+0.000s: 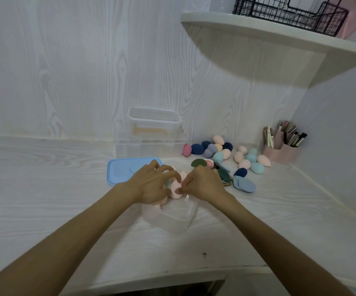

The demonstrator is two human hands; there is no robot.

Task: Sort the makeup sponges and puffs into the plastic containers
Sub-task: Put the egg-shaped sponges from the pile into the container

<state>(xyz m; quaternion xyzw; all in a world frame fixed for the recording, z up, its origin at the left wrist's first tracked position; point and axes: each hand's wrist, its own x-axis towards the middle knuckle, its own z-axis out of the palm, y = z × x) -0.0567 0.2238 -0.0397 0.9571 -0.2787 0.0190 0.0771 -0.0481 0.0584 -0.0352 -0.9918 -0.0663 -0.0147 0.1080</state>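
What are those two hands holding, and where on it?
Both hands grip a pale pink sponge over the clear container: left hand around its left side, right hand pinching its right edge.

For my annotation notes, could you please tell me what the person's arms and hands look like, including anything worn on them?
Both forearms are bare right up to the bottom edge of the picture: no sleeves show. The left hand and the right hand are ungloved, and no ring, watch, bracelet or marking is visible on either. The fingernails are too small to judge.
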